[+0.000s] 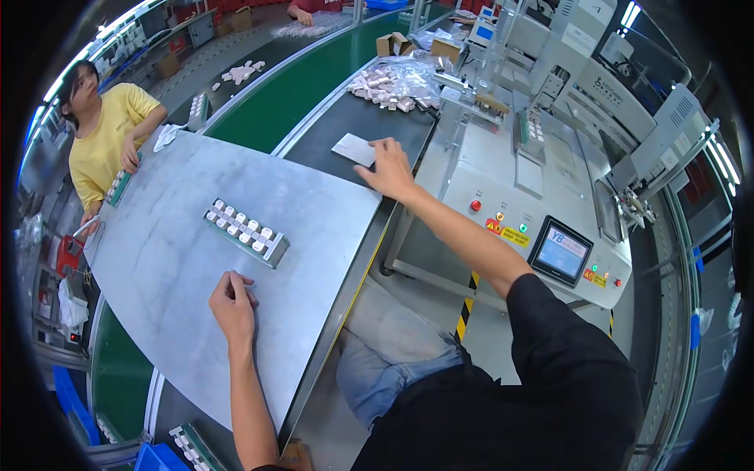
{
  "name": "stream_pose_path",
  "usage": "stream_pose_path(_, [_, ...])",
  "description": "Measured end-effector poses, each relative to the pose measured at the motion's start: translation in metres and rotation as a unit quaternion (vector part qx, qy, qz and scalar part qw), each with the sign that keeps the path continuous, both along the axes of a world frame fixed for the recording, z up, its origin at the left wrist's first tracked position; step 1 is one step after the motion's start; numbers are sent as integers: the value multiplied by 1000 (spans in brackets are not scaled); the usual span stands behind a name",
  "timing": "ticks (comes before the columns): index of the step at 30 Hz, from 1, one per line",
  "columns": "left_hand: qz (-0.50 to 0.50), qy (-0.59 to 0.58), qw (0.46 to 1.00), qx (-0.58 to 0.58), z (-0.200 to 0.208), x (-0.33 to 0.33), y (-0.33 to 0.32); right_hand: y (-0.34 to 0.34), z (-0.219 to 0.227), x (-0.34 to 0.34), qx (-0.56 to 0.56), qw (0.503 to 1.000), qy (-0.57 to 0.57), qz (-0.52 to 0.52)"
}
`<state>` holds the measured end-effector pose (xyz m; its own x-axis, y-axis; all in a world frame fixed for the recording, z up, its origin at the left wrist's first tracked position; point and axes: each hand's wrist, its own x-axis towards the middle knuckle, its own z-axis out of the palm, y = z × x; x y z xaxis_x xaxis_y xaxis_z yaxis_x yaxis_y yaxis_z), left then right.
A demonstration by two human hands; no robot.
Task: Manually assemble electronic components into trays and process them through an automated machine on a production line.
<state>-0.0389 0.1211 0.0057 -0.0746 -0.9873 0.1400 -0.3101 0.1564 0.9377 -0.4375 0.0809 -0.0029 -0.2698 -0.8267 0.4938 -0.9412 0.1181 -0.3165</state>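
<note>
My right hand (389,168) reaches out to the dark side strip beside the table. Its thumb and fingers grip the right end of a flat whitish rectangular plate (353,148). My left hand (233,304) rests over the grey metal tabletop (165,275) with its fingers curled in, and no object shows in it. Just beyond that hand lies a green-sided rack (247,232) carrying two rows of small white blocks. It sits at a slant on the tabletop, apart from both hands.
At right stands a white machine with a touch screen (560,252) and a red button (475,206); a similar rack (530,130) sits on it. A pile of pale pieces (385,88) lies beyond my right hand. A co-worker in yellow (114,125) handles another rack (119,187). A green conveyor (259,118) runs behind.
</note>
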Motion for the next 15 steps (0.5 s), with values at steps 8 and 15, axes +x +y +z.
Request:
stream_pose_path(8, [6,21,1000,6,-2,3,2,-62,-31,-4,75,997,18,-9])
stream_pose_path(15, [6,-12,1000,10,2,0,1,-33,-31,-11,44,997,50,26])
